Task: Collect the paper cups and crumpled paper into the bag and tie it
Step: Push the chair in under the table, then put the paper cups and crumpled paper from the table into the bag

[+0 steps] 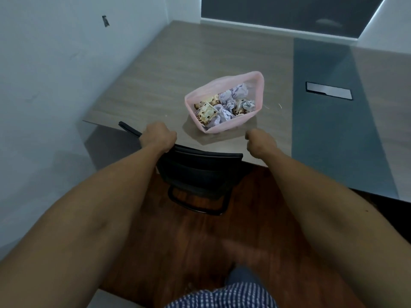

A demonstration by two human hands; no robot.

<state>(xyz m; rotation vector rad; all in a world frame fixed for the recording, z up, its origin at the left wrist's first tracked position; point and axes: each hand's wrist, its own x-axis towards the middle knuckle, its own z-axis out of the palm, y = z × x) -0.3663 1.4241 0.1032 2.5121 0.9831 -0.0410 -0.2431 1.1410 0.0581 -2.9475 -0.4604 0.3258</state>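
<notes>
A pink translucent bag (259, 85) stands open-mouthed on the wooden table (155, 85). Inside it lie crumpled white paper (231, 96) and squashed paper cups (205, 114) with a brown bean pattern. My left hand (159, 136) hangs over the near table edge, left of the bag, fingers curled down, close to the top of the black chair back (209, 156); whether it touches the chair I cannot tell. My right hand (260, 142) is curled loosely just below and right of the bag, holding nothing. Neither hand touches the bag.
The black chair (200, 181) is pushed in under the table's near edge, between my arms. A dark glass strip (322, 121) with a cable hatch (328, 90) runs along the table's right side. A white wall (55, 74) borders the left. Wooden floor (200, 241) lies below.
</notes>
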